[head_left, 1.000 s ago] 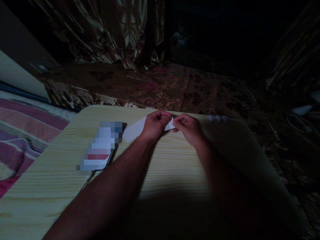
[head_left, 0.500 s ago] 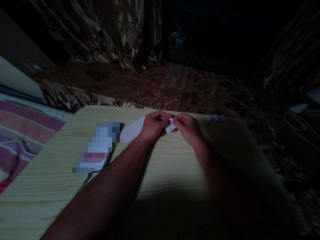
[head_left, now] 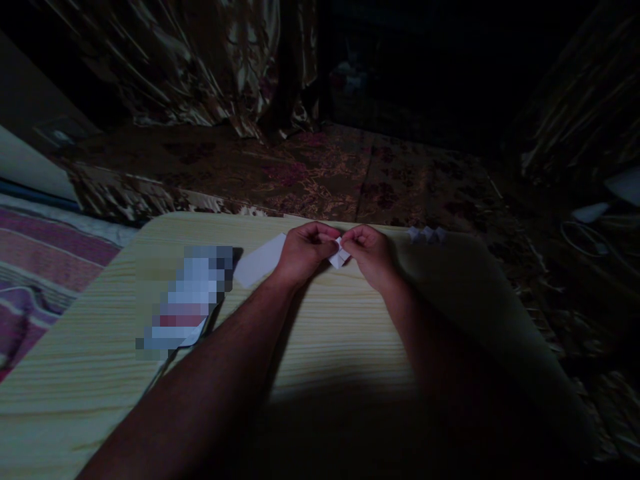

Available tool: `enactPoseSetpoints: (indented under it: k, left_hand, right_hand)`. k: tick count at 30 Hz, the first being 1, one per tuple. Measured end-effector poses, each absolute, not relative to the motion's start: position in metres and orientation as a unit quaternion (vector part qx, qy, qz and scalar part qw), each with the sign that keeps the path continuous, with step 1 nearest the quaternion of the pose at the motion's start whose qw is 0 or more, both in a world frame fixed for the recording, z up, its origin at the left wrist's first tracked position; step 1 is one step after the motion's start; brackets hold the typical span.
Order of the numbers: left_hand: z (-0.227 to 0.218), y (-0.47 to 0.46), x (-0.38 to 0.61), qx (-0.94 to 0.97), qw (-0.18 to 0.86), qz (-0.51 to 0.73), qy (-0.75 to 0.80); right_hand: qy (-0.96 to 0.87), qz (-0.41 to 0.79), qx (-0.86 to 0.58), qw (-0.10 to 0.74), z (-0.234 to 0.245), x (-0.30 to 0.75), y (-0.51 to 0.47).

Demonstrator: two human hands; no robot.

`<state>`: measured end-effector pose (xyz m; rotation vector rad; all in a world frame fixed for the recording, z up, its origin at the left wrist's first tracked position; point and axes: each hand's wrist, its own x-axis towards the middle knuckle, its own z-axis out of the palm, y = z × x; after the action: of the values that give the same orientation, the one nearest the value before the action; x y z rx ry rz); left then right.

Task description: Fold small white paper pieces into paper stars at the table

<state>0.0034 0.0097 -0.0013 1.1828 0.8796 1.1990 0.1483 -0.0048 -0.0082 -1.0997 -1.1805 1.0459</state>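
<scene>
Between my hands is a small piece of folded white paper [head_left: 339,257], its lower point facing me. My left hand [head_left: 306,252] pinches its left side, and my right hand [head_left: 369,251] pinches its right side with thumb and fingers. The fingertips cover much of its upper part. Beside my left hand lies a flat white sheet of paper [head_left: 259,262], partly behind that hand. To the right of my right hand, several small folded paper pieces [head_left: 427,235] stand in a row near the table's far edge.
The pale wood-grain table [head_left: 345,340] has rounded corners. On its left lies a blurred-out phone-like device [head_left: 187,293] with a cable running toward me. Striped bedding [head_left: 35,267] is at the left. Patterned cloth [head_left: 290,170] and a curtain [head_left: 235,60] are beyond; a white cable [head_left: 583,237] shows at right.
The folded paper has turned slightly, so its point now faces down toward me. Both hands keep their pinch on it. The whole view has shifted a little.
</scene>
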Motion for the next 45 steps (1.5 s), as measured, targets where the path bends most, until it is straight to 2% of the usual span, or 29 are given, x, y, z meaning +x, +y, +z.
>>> enactPoseSetpoints:
  k: [38,45]
  left_hand:
    - [-0.0059,0.0132,0.0047,0.54,0.539,0.521,0.382]
    - [-0.0029,0.0118,0.005,0.523,0.534,0.548,0.376]
  right_hand:
    - [-0.533,0.422,-0.481,0.553,-0.0069,0.146,-0.0072]
    - [-0.496,0.463,-0.483,0.554,-0.0026,0.1441,-0.0075]
